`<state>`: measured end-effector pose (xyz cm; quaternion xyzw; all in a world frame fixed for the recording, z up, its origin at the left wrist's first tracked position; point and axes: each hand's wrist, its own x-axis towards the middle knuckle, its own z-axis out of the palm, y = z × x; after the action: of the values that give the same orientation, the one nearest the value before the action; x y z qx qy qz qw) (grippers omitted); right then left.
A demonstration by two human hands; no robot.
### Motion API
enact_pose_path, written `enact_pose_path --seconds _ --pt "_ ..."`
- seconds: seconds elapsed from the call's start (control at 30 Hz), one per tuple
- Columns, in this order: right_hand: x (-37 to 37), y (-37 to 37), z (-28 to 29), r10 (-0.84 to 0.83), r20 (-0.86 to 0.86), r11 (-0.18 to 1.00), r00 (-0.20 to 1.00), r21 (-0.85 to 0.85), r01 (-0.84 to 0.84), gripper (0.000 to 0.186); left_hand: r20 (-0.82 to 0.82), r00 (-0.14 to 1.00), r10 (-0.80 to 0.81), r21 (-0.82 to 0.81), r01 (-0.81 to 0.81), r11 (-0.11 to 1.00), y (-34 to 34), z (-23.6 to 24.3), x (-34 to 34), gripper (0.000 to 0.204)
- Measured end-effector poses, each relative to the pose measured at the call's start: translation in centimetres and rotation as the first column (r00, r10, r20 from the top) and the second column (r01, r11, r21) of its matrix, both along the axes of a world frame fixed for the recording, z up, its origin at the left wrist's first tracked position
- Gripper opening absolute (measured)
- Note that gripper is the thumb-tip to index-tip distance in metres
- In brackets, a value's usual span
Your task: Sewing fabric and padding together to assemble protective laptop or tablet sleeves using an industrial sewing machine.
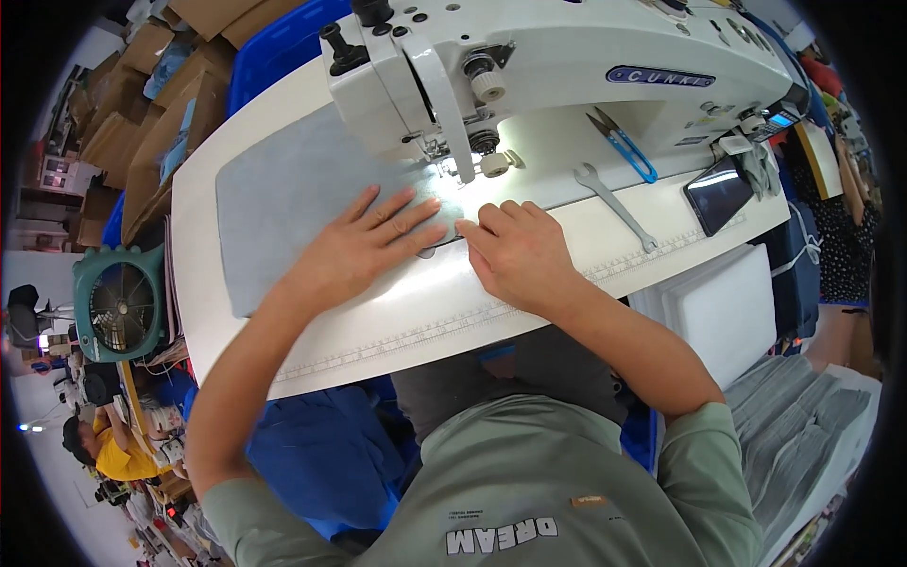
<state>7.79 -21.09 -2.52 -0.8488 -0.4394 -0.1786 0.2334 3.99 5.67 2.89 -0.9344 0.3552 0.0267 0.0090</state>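
A grey fabric piece (274, 194) lies on the white sewing table, its right part running under the needle area of a white sewing machine (557, 57). My left hand (364, 241) rests flat on the fabric with its fingers spread, just in front of the presser foot (436, 156). Close to its right, my right hand (520, 250) pinches the near edge of the fabric between thumb and curled fingers. The machine's lamp lights the spot around the needle brightly. Fingers hide part of the fabric's edge there.
Right of my hands lie an open-end wrench (616, 208), blue-handled thread snips (624, 146) and a black phone (718, 194). A ruler strip (425, 333) follows the table's near edge. Stacked grey fabric (794, 425) sits at lower right. A green fan (123, 304) stands left; a person in yellow sits beyond.
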Motion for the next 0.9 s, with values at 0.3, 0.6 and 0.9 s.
enact_pose_path --seconds 0.3,0.6,0.9 --pt "-0.2 0.3 0.0 0.013 0.029 1.0 1.0 0.002 -0.013 0.024 0.134 0.984 0.114 -0.097 -0.102 0.99 -1.2 -1.5 -0.9 0.049" --pt "2.1 1.1 0.8 0.018 -0.043 0.999 0.999 -0.036 -0.019 0.024 0.101 0.98 0.173 -0.189 -0.152 0.97 -1.2 -1.2 0.6 0.05" --pt "3.4 2.2 0.3 -0.042 0.0 0.996 0.999 -0.08 0.042 0.019 0.186 0.977 0.106 -0.224 -0.063 0.973 1.3 -2.7 2.9 0.064"
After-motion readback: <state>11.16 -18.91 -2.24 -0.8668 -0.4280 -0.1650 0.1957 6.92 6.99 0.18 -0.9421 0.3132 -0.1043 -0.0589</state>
